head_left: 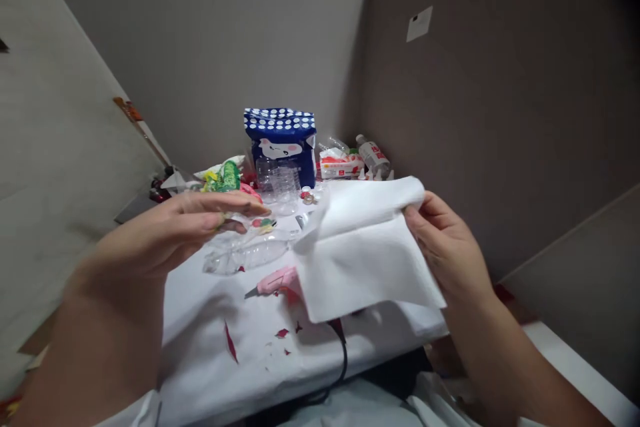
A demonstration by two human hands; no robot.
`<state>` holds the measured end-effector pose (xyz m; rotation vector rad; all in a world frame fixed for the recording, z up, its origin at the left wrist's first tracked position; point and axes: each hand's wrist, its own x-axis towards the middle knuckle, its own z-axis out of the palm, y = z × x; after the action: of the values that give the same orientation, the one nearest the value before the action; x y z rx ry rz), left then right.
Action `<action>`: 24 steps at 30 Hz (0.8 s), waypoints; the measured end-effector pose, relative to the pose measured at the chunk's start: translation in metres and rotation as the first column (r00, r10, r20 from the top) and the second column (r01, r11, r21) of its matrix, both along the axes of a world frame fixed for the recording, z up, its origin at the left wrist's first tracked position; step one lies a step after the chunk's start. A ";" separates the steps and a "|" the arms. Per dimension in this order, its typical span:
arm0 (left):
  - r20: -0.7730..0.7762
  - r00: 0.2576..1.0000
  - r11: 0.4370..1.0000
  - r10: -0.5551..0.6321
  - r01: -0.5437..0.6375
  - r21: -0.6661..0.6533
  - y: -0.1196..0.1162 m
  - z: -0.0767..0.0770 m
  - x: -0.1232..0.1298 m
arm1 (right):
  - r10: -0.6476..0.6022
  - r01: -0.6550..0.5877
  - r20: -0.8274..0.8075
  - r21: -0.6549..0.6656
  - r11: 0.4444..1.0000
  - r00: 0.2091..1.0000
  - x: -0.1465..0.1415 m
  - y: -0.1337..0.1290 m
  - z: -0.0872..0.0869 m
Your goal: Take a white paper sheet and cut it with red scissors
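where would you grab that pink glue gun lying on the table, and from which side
Judging by its pose, grip the pink glue gun around its pink body, coming down from above. It lies flat on the white table cover, nozzle pointing left, so stay off that tip. Its rear end and cord run under the white sheet held in the right hand, so the near-left side looks freest.

White tissue sheet [360,250], folded and limp, held up above a white-covered table, pinched at its 3 o'clock edge, near the top corner, by the right hand [447,250]. Clear plastic piece [239,221] with red and green bits, gripped under the fingers of the left hand [187,227], just at 9 o'clock of the sheet.
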<state>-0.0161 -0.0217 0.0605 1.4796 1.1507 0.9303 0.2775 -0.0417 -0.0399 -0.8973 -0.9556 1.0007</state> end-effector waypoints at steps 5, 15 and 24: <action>-0.226 0.919 0.930 -0.323 0.353 0.104 0.004 -0.002 0.004 | 0.346 -0.324 0.147 -0.152 0.934 0.927 -0.006 -0.017 -0.001; -0.202 0.836 0.849 -0.511 0.528 0.037 -0.035 -0.033 0.009 | 0.674 -0.685 0.168 0.012 0.728 0.719 -0.056 -0.029 -0.021; -0.114 0.804 0.808 -0.584 0.588 0.007 -0.067 -0.062 -0.029 | 0.748 -0.750 -0.122 0.034 0.660 0.653 -0.072 -0.048 -0.029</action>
<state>-0.0453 -0.0889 -0.0011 1.7924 0.6649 0.4441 0.2051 -0.0900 -0.0692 -0.4109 -1.2438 1.7602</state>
